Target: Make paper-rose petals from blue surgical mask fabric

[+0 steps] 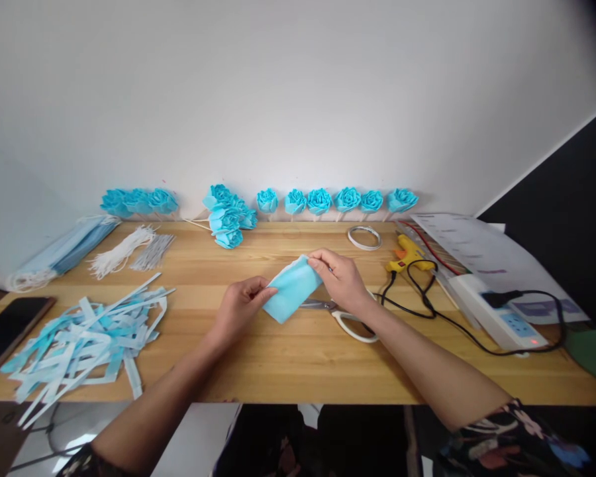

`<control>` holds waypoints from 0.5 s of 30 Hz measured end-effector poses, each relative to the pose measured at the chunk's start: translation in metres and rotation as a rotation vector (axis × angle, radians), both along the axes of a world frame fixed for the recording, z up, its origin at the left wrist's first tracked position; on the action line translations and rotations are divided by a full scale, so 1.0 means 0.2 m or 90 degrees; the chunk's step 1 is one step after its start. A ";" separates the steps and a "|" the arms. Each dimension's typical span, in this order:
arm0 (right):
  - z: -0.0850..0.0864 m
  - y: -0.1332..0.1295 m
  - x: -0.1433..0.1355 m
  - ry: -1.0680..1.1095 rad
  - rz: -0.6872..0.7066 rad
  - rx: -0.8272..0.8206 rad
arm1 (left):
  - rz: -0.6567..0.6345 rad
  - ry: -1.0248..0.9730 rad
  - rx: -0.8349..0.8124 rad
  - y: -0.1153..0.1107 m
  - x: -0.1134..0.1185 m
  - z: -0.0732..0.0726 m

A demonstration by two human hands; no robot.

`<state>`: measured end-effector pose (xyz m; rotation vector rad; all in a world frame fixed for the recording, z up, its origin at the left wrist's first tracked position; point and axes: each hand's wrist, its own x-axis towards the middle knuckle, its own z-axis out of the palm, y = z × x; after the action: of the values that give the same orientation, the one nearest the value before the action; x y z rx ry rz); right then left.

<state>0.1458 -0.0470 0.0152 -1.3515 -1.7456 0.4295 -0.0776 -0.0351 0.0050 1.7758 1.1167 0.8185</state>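
A rectangular piece of light blue mask fabric (293, 291) is stretched at a slant above the table. My left hand (246, 301) pinches its left edge between thumb and fingers. At the upper right corner, my right hand (340, 278) grips the same piece with thumb and fingertips. Below it on the wood lies a pair of scissors (355, 329) with white handles, partly hidden by the fabric and my right forearm.
Blue fabric flowers (319, 201) line the wall, with several piled flowers (226, 218) left of centre. Cut strips (94, 338), a phone (17, 324), folded masks (64, 248), white elastic cords (122, 250) and wires (153, 252) lie left. A glue gun (407, 253), wire coil (364, 238) and power strip (501, 318) sit right.
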 end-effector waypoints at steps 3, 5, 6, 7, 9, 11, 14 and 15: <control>0.00 0.00 0.00 0.002 -0.013 0.001 | 0.005 0.000 0.000 0.00 0.00 0.00; 0.01 0.00 0.00 0.011 -0.017 -0.002 | 0.001 -0.001 -0.001 0.00 0.00 -0.01; 0.01 0.00 0.00 0.015 -0.018 -0.003 | -0.003 -0.001 -0.001 0.00 0.00 -0.01; 0.01 0.00 0.00 0.017 -0.020 -0.002 | -0.006 -0.002 -0.003 0.00 0.00 -0.01; 0.01 -0.01 0.00 0.011 -0.027 0.006 | -0.013 -0.009 -0.011 0.00 0.00 -0.01; 0.01 -0.01 0.00 -0.009 -0.035 0.023 | -0.020 -0.021 -0.021 0.00 0.00 0.00; 0.00 -0.01 0.00 -0.045 -0.037 0.057 | -0.036 -0.026 -0.024 -0.01 0.01 0.01; 0.00 -0.01 0.00 -0.056 -0.036 0.068 | -0.041 -0.024 -0.021 -0.01 0.01 0.01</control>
<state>0.1455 -0.0489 0.0156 -1.3566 -1.7709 0.2452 -0.0760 -0.0374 0.0067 1.7533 1.0370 0.7871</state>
